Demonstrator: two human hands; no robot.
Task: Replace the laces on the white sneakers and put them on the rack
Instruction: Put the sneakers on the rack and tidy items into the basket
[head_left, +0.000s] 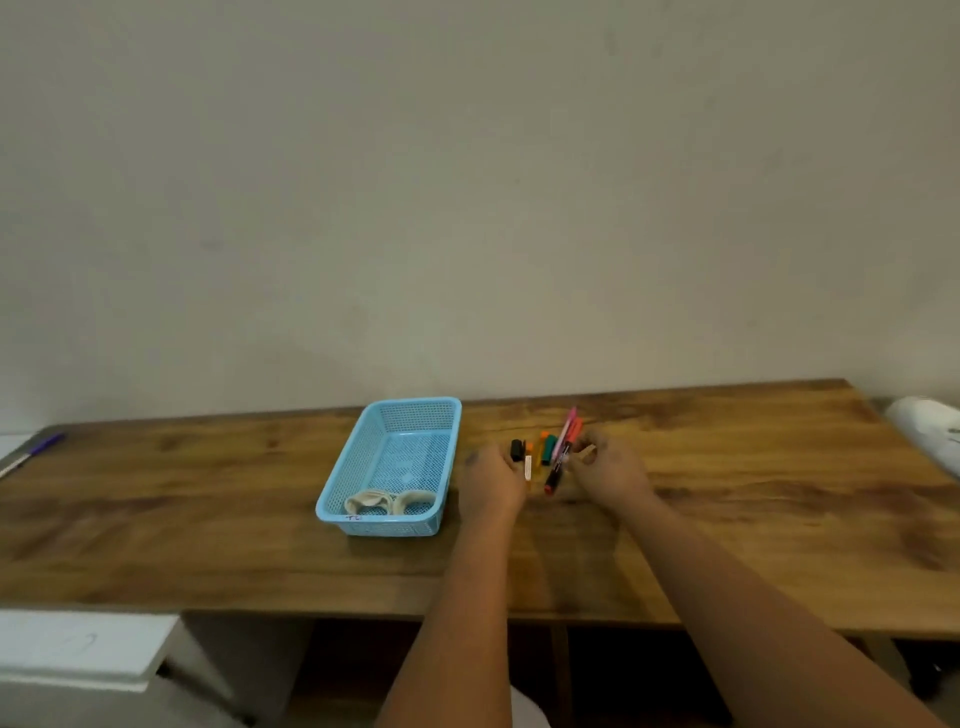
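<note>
No sneakers, laces or rack show in the head view. My left hand (491, 480) and my right hand (610, 467) are on the wooden table (727, 519), one on each side of a small cluster of coloured pens (553, 452). The fingertips of my left hand touch a black marker (516, 450) and a white-and-orange pen; its grip is hidden behind the back of the hand. The fingers and thumb of my right hand curl in against the pink and red pens. A light blue mesh basket (415, 415) stands just left of my left hand.
Two beige fabric loops (387, 501) lie at the near end of the basket. A purple pen (39, 449) lies at the table's far left edge. A white object (930, 428) sits at the right edge, and a white box (78, 644) below left.
</note>
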